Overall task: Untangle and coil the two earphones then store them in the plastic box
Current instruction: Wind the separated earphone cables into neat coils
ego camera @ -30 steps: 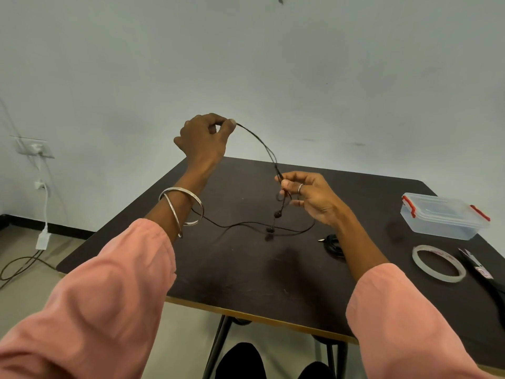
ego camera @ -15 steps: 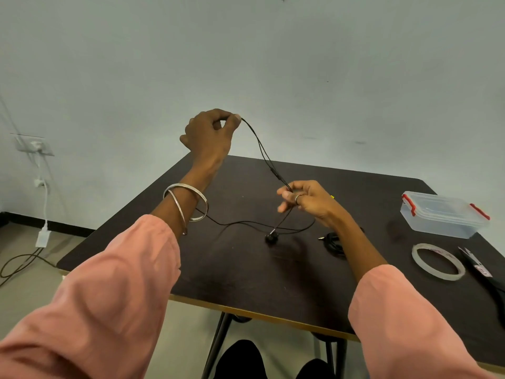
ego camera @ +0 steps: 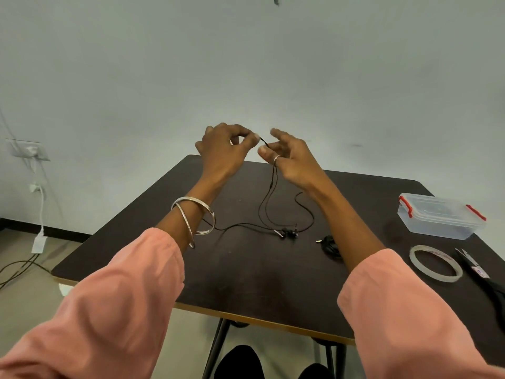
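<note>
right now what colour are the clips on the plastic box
Red, on the clear plastic box; the head view shows them at both ends.

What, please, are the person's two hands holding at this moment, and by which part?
Both the left hand and right hand pinch the thin black earphone cable at its raised top; its earbuds lie on the table.

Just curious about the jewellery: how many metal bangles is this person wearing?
2, both on the left wrist: one bangle sits round the wrist, the other bangle hangs slanted across it, nearer the sleeve. None shows on the right wrist.
</note>
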### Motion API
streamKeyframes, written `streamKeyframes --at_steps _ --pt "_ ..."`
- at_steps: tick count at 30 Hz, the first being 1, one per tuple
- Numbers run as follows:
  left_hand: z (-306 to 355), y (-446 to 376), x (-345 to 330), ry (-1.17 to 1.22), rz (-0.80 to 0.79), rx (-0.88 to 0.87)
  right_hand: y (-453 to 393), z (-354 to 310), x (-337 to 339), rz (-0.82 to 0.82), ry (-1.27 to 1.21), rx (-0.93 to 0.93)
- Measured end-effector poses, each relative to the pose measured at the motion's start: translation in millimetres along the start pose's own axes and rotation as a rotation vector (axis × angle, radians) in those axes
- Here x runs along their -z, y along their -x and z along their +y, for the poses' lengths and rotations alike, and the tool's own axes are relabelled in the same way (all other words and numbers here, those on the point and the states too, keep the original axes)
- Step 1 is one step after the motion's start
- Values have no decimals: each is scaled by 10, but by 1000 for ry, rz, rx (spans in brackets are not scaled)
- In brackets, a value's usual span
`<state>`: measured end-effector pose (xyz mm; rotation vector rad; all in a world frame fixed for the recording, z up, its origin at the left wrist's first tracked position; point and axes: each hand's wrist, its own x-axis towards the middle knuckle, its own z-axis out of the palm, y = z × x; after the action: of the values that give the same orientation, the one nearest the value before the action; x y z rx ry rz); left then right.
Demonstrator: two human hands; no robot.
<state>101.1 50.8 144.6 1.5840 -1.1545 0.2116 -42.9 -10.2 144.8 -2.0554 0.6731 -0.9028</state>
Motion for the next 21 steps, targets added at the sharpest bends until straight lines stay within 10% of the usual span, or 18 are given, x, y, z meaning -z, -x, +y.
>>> streamKeyframes --at_steps 8,17,21 --pt "-256 -20 147 137 27 170 138 354 117 -11 -499 -204" --pt "-227 48 91 69 35 106 329 552 -9 -212 62 -269" --pt "-194 180 2 5 -135 16 234 343 -63 26 -20 -91"
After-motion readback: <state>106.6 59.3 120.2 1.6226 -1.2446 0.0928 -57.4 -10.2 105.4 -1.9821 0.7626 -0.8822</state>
